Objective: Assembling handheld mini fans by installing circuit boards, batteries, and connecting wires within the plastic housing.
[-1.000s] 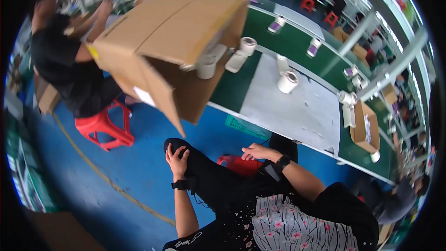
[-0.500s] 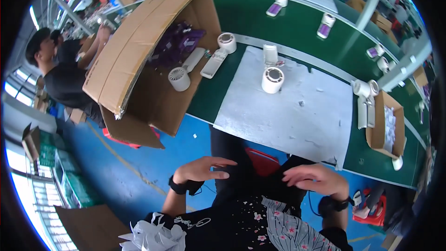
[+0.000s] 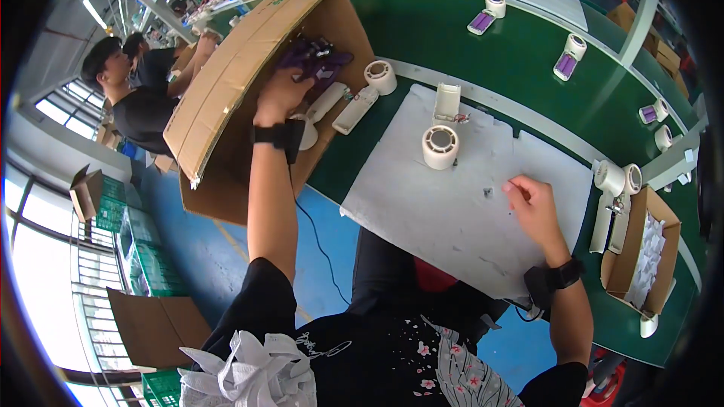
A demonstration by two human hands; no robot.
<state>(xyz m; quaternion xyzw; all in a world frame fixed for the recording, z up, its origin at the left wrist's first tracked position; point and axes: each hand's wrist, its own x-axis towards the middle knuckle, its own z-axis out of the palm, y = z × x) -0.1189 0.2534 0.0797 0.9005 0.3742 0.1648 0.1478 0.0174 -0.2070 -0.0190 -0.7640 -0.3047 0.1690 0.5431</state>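
Note:
My left hand reaches into a tipped cardboard box and meets a pile of purple plastic parts. Its fingertips are partly hidden among them, so whether it grips one is unclear. Just beside that wrist lies a white handheld fan, partly covered by the hand. Over the grey mat hovers my right hand, empty, fingers loosely bent and apart. On the mat sits a white fan with its round head towards me; its opened handle shows small wires.
Another white fan lies between box and mat. At right, several white fan pieces lie beside a small carton of white pieces. Fans with purple parts rest on the green belt behind. A person works at far left.
My left hand has gone from near my lap up and forward into the box. My right hand has risen from my lap to above the mat. The view has shifted slightly.

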